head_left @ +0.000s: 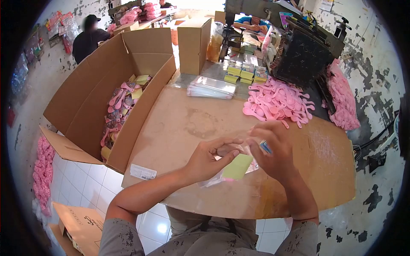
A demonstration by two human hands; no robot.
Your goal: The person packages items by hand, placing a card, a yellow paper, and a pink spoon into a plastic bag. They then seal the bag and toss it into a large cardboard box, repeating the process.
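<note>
Left hand point(212, 157) pinched on clear pouch point(213, 179) | right hand point(275, 150) closed on its other side, probably to keep the mouth spread | yellow card point(238, 166) lay inside, between grips | pink spoons point(277, 104) beyond right grip, open carton point(85, 98) left of left grip, within reach.

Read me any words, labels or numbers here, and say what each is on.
White sticker on the worktop edge: too small.
Marks on the black machine: illegible.
Logo on the floor carton: blurred.
Stacked card packs: too small.
Yellow card in the clear bag: no print visible.
</note>
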